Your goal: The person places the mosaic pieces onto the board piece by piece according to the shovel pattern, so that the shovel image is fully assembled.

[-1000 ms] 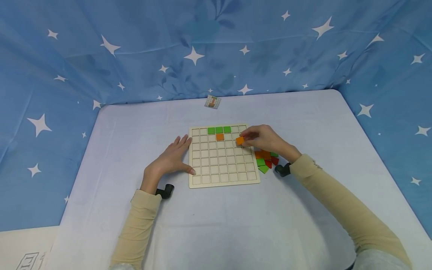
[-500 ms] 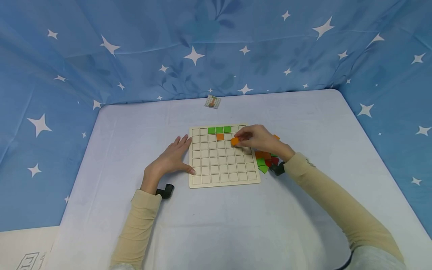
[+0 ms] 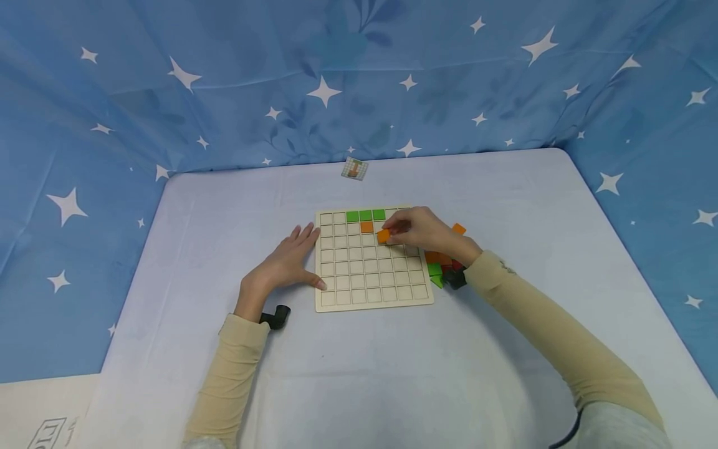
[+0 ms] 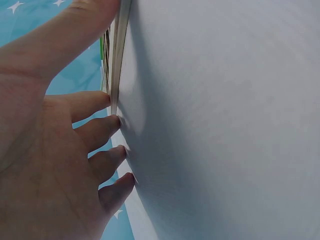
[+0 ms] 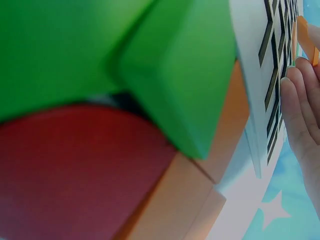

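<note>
A pale wooden grid board (image 3: pixel 364 280) lies on the white table, with three green square tiles (image 3: pixel 366 215) in its top row and one orange tile (image 3: pixel 367 227) below the middle one. Between thumb and fingers my right hand (image 3: pixel 419 228) pinches another orange square tile (image 3: pixel 384 236), tilted just above the board, right of and below the placed orange one. The held tile (image 5: pixel 303 36) also shows at the edge of the right wrist view. My left hand (image 3: pixel 285 259) rests with spread fingers along the board's left edge; its fingertips (image 4: pixel 116 122) touch there.
Right of the board lies a pile of green, red and orange pieces (image 3: pixel 435 269), partly under my right wrist. A loose orange piece (image 3: pixel 459 229) sits behind that wrist. A small patterned card (image 3: pixel 354 168) lies at the table's back, before a blue starry curtain (image 3: pixel 224 81).
My right hand has moved left over the board, carrying the orange tile closer to the placed orange one. The left hand has stayed where it was.
</note>
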Demonstrator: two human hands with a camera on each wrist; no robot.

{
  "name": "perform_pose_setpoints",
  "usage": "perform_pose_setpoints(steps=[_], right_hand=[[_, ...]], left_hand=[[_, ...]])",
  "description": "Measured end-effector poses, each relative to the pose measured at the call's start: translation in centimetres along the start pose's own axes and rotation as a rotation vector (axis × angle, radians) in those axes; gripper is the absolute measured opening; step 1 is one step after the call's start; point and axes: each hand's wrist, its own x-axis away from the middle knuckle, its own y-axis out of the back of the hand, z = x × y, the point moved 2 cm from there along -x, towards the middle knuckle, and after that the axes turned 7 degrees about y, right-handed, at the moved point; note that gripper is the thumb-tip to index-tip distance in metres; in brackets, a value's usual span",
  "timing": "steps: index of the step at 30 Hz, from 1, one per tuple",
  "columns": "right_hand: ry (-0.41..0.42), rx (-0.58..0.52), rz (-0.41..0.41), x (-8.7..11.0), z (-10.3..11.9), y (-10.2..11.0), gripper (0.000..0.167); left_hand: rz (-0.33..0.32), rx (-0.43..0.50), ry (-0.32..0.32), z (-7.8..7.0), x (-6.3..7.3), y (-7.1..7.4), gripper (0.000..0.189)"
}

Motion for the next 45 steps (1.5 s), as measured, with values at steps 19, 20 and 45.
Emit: perform_pose_setpoints(steps=[19, 20, 45], right_hand=[[0.108, 0.042, 0.050, -1.6, 1.3, -0.9, 0.029], [0.105, 0.046, 0.051, -1.7, 1.3, -1.0, 0.029], [0.184, 0.159, 0.076, -2.3, 2.5, -1.9, 0.034]], left_hand=[[0.007, 0.005, 0.001, -0.1, 0.0, 0.2, 0.125], [0.007, 0.003, 0.001, -0.1, 0.0, 0.2, 0.125], [0.003, -0.006, 0.009, 0.1, -0.1, 0.0, 0.126]])
